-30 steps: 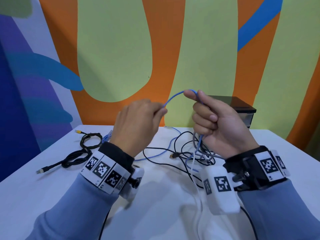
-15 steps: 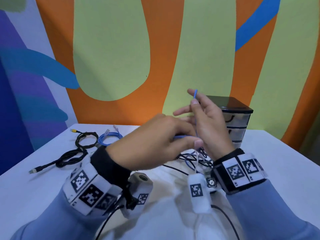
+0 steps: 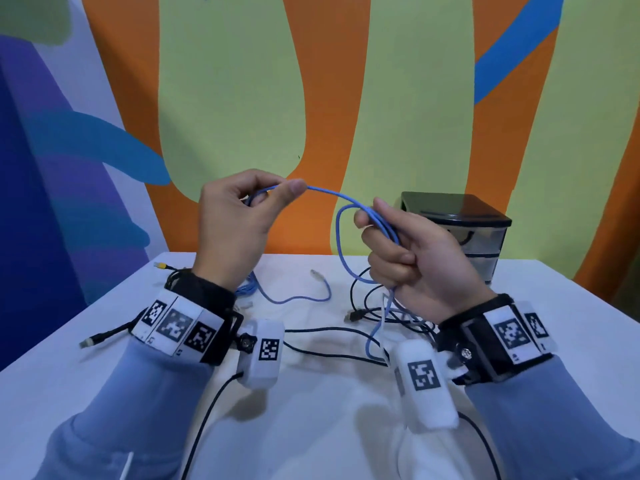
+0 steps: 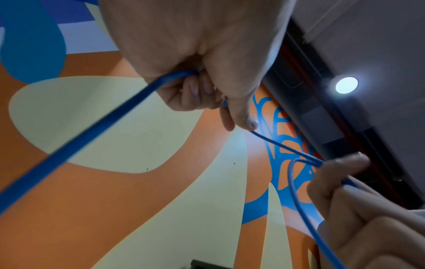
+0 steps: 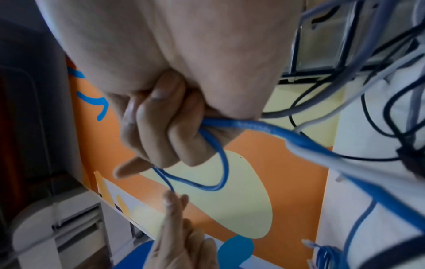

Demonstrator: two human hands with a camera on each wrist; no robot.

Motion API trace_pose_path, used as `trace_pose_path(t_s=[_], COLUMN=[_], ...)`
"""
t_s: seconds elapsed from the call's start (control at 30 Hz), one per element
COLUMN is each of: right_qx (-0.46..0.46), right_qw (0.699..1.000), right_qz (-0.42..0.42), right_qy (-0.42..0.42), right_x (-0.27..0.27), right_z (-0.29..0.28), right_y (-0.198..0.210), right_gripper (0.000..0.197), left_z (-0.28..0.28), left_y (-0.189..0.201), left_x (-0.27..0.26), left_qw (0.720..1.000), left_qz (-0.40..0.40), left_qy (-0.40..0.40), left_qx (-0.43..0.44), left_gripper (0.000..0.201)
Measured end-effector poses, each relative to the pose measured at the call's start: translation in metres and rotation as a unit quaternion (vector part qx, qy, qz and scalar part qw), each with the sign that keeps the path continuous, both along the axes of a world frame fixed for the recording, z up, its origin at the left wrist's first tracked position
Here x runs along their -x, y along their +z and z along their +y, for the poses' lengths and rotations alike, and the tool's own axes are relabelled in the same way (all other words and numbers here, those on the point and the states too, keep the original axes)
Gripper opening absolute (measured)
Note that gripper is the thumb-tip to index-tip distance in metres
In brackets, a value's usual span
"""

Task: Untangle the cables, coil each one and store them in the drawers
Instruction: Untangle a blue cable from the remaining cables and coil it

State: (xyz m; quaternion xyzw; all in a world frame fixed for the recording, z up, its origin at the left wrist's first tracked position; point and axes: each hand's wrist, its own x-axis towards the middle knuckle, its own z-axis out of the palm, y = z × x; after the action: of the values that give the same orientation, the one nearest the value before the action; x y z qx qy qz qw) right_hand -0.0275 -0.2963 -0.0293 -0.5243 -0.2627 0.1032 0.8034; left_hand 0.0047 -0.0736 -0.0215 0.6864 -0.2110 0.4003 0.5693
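A blue cable [image 3: 327, 194] stretches in the air between both hands, above the white table [image 3: 104, 358]. My left hand [image 3: 239, 216] pinches it between thumb and forefinger, and the left wrist view shows the cable [image 4: 96, 131] running out of its curled fingers. My right hand [image 3: 412, 258] grips a small loop of the same cable [image 3: 341, 244]; in the right wrist view its fingers curl round the blue strands [image 5: 218, 154]. The rest of the blue cable hangs down into a tangle of black and grey cables [image 3: 384, 313] on the table. A small black-topped drawer unit [image 3: 464, 220] stands at the back right.
A coiled blue cable [image 3: 247, 289] and a loose blue end with a clear plug [image 3: 317, 275] lie behind my left wrist. A coiled black cable with a yellow plug [image 3: 161, 266] sits at the far left. The painted wall rises right behind the table.
The hands, close together half a second ago, have drawn apart; the left hand has moved left and up, pulling blue cable taut. One more loop hangs from the right hand.
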Motion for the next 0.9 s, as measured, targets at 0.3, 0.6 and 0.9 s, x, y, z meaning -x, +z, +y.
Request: trace_pose_path(t_s=[0.3, 0.6, 0.9], right_qx=[-0.207, 0.084, 0.13], right_qw=[0.974, 0.952, 0.989], right_qz=[-0.026, -0.098, -0.046], right_qy=[-0.088, -0.279, -0.052], right_x=[-0.01, -0.025, -0.009], right_z=[0.002, 0.003, 0.001], right_y=[0.0, -0.016, -0.008], right_gripper=[0.045, 0.042, 0.03], left_z=[-0.031, -0.041, -0.012], left_y=[-0.028, -0.009, -0.001], left_x=[-0.007, 0.027, 0.008], left_qw=[0.915, 0.935, 0.994], left_qz=[0.161, 0.076, 0.039], left_qy=[-0.013, -0.165, -0.096], left_qx=[-0.371, -0.303, -0.027], left_gripper=[0.035, 0.017, 0.03])
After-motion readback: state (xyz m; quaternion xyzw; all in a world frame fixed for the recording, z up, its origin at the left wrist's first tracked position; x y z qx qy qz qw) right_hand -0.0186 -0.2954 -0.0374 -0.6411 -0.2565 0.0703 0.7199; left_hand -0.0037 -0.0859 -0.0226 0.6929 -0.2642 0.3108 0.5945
